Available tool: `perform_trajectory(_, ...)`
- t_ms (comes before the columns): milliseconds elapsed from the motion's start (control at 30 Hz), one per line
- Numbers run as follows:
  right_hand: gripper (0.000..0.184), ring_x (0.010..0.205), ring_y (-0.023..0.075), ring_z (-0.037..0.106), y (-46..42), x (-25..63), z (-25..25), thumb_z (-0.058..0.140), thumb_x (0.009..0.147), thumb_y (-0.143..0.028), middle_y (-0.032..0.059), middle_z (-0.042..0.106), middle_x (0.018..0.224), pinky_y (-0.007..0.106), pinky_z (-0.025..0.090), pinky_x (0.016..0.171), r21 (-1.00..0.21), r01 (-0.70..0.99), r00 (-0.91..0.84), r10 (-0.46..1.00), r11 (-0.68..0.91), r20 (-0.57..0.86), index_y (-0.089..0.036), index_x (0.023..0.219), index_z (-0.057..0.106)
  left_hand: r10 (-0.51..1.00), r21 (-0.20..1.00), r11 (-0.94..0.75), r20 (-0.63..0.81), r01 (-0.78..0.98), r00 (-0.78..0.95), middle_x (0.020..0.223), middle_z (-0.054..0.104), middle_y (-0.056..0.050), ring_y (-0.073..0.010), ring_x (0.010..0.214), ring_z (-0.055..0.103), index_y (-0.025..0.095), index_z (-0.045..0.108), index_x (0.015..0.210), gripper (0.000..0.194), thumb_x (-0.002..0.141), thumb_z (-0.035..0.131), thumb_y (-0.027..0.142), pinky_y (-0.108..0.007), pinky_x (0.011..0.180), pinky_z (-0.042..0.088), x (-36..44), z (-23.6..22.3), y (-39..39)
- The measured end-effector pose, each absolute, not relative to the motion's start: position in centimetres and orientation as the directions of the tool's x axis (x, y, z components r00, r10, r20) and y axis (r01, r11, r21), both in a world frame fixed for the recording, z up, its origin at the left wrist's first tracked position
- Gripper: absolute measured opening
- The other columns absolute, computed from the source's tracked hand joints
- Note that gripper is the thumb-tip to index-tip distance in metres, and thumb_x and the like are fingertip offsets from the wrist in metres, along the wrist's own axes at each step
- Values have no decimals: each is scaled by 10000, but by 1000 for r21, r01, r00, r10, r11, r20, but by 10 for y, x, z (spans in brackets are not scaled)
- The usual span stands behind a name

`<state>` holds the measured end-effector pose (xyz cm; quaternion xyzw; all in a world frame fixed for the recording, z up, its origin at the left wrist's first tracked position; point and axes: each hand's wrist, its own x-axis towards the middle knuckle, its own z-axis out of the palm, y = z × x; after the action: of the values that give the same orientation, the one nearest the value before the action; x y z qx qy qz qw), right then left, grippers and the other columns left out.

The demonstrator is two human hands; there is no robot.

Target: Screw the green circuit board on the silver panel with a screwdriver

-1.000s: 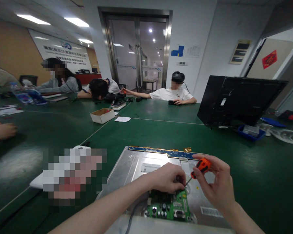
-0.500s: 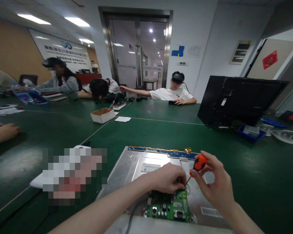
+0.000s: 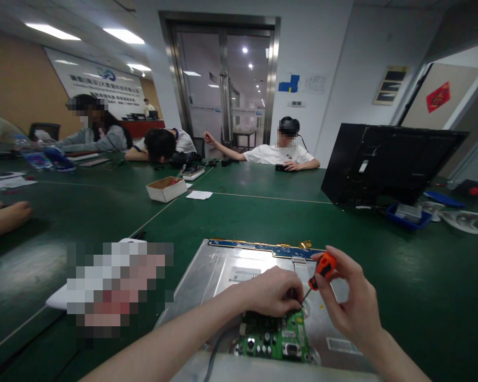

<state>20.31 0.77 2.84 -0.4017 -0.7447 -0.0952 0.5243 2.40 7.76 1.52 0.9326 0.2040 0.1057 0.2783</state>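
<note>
Green tabletop (image 3: 263,220), silvery metal panel (image 3: 205,284) lying on it — screwdriver work over a circuit board (image 3: 274,339).
The right hand (image 3: 354,305) grasps the orange-and-black screwdriver (image 3: 323,270) between thumb and fingers, its shaft slanting down to the board's far edge; the left hand (image 3: 274,292) curls beside the tip — whether it pinches anything, I cannot tell.

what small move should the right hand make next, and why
I'd probably tilt the screwdriver more upright about its tip: the right hand holds it at a slant, its tip at the green board's far edge, beside the left hand's fingers. Whether it meets a screw is hidden.
</note>
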Motion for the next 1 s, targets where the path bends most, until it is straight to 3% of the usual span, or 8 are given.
perform_trajectory(167, 444, 656, 146, 642, 11, 205, 27, 625, 921, -218, 58, 637, 965, 260, 567, 525, -240, 692, -141, 453, 681, 880, -234, 1335, 465, 414, 558, -775, 92, 297, 906, 793, 665, 0, -150, 710, 607, 173, 680, 890, 172, 755, 715, 71, -225, 638, 441, 25, 15, 79)
perform_trajectory(433, 471, 624, 151, 665, 8, 202, 30, 491, 973, -219, 71, 691, 943, 264, 564, 530, -230, 732, -159, 490, 641, 857, -197, 1434, 396, 424, 526, -790, 101, 313, 900, 776, 656, 2, -142, 695, 595, 163, 663, 809, 109, 766, 732, 91, -218, 615, 417, 25, 16, 77)
perform_trajectory(567, 448, 625, 162, 675, 8, 203, 28, 528, 961, -267, 90, 703, 986, 279, 566, 526, -235, 749, -140, 494, 620, 858, -192, 1391, 426, 419, 524, -793, 96, 312, 903, 793, 659, -3, -149, 713, 600, 164, 672, 833, 119, 766, 727, 82, -222, 637, 430, 25, 17, 77)
perform_trajectory(767, 450, 688, 164, 646, 13, 204, 28, 622, 918, -234, 43, 651, 910, 268, 566, 543, -228, 708, -143, 452, 669, 881, -248, 1338, 463, 387, 517, -809, 113, 278, 915, 810, 654, -6, -155, 731, 607, 176, 682, 884, 145, 773, 713, 89, -233, 651, 435, 25, 15, 80)
perform_trajectory(1000, 485, 600, 153, 634, 10, 203, 28, 548, 952, -227, 20, 663, 844, 266, 544, 509, -233, 744, -145, 493, 626, 858, -252, 1420, 420, 365, 517, -816, 118, 256, 924, 834, 653, -14, -155, 748, 602, 170, 676, 836, 99, 790, 724, 97, -237, 660, 437, 26, 14, 80)
